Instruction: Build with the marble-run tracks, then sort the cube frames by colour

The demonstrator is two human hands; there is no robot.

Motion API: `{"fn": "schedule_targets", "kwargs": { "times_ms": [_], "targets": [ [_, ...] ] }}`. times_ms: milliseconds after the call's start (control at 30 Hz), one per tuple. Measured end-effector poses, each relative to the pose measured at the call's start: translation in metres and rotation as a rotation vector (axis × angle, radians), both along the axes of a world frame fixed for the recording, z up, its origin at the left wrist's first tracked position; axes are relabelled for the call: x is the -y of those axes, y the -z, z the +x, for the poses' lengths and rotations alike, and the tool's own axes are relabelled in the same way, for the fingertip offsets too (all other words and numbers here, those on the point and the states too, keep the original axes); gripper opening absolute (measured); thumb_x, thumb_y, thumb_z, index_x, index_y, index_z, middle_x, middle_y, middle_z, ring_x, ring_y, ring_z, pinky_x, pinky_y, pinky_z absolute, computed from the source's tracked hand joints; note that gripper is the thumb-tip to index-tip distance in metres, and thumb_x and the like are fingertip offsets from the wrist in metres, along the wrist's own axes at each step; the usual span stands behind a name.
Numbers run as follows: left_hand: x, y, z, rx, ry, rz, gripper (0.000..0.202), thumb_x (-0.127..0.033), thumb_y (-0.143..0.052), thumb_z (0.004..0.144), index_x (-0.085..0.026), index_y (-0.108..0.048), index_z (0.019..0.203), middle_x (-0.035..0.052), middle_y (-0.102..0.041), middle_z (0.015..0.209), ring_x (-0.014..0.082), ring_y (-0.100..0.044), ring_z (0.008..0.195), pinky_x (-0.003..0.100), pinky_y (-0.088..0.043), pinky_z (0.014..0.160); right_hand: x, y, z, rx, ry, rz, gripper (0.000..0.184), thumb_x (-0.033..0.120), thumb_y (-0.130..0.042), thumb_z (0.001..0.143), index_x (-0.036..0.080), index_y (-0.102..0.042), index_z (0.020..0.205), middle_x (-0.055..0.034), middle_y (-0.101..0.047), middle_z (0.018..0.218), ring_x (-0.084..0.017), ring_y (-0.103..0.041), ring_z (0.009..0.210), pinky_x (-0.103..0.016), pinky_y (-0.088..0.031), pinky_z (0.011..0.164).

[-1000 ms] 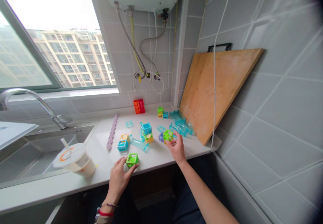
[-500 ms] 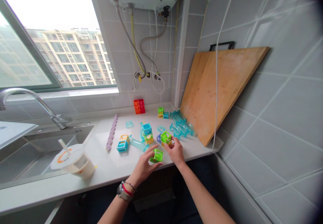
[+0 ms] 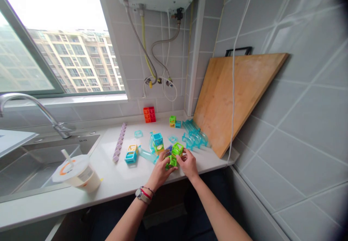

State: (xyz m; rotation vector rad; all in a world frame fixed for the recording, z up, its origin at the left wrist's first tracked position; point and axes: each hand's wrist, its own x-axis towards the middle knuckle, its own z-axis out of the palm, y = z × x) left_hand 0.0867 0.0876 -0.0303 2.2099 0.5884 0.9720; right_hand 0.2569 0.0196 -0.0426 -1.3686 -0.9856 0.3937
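In the head view, my left hand (image 3: 160,172) has its fingers and thumb around a green open-frame toy block (image 3: 172,161) near the counter's front edge. My right hand (image 3: 189,164) pinches the side of a joined group with a green cube block (image 3: 177,149) on top. Yellow shows under that cube and a purple block (image 3: 170,148) at its left, partly hidden by my fingers. The two green blocks are close together; I cannot tell whether they touch. Just behind my left hand stands a blue-and-yellow block stack (image 3: 157,140).
A yellow-and-blue block pair (image 3: 131,156), a clear blue track piece (image 3: 147,154) and a purple patterned strip (image 3: 119,143) lie leftward. Red blocks (image 3: 149,114) stand by the wall. More clear tracks (image 3: 194,136) lie beside the leaning wooden board (image 3: 233,96). A lidded cup (image 3: 81,174) stands near the sink.
My left hand has moved right and up with the green block, bringing it up against or close to the group at my right hand. The right hand stays nearly in place.
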Motion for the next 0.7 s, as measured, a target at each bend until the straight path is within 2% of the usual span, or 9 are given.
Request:
{"fn": "schedule_targets", "kwargs": {
  "times_ms": [367,500,567,633,700],
  "targets": [
    [0.002,-0.003,-0.002,0.022,0.008,-0.075,0.033,-0.042,-0.08,0.087,-0.023,-0.057,0.074,0.0163,-0.064,0.147,0.0347,-0.063,0.132,0.05,-0.051,0.111,0.003,-0.003,0.008,-0.214,-0.058,0.006,0.048,0.057,-0.063,0.091,0.019,-0.062,0.122,-0.0134,-0.079,0.109,-0.026,-0.079,0.074,-0.036,-0.067,0.065],
    [0.001,-0.006,-0.004,0.053,0.002,-0.147,0.03,-0.045,-0.078,0.088,-0.022,-0.063,0.077,0.0159,-0.066,0.144,0.0332,-0.066,0.124,0.048,-0.053,0.106,0.004,-0.003,0.011,-0.257,-0.047,0.042,0.051,0.06,-0.062,0.091,0.021,-0.056,0.124,-0.014,-0.077,0.115,-0.027,-0.08,0.079,-0.036,-0.066,0.064],
    [0.001,-0.007,-0.005,0.065,0.001,-0.198,0.026,-0.046,-0.076,0.089,-0.021,-0.072,0.092,0.0149,-0.07,0.138,0.0299,-0.07,0.111,0.044,-0.056,0.097,0.005,-0.002,0.011,-0.274,-0.054,0.066,0.051,0.059,-0.06,0.092,0.022,-0.051,0.126,-0.0137,-0.077,0.112,-0.028,-0.08,0.081,-0.037,-0.066,0.065],
    [0.001,-0.008,-0.005,0.076,0.003,-0.259,0.038,-0.047,-0.074,0.09,-0.02,-0.074,0.117,0.0125,-0.075,0.125,0.0249,-0.071,0.093,0.039,-0.058,0.086,0.004,-0.001,0.01,-0.288,-0.068,0.087,0.049,0.057,-0.06,0.094,0.023,-0.048,0.126,-0.0133,-0.079,0.107,-0.028,-0.08,0.085,-0.038,-0.066,0.069],
    [0.001,-0.007,-0.006,0.092,0.007,-0.319,0.052,-0.048,-0.073,0.091,-0.019,-0.069,0.135,0.009,-0.078,0.109,0.0216,-0.069,0.081,0.036,-0.058,0.079,0.003,-0.001,0.009,-0.294,-0.078,0.101,0.047,0.055,-0.061,0.094,0.023,-0.047,0.125,-0.013,-0.08,0.105,-0.029,-0.08,0.092,-0.04,-0.065,0.075]
  ]
}}
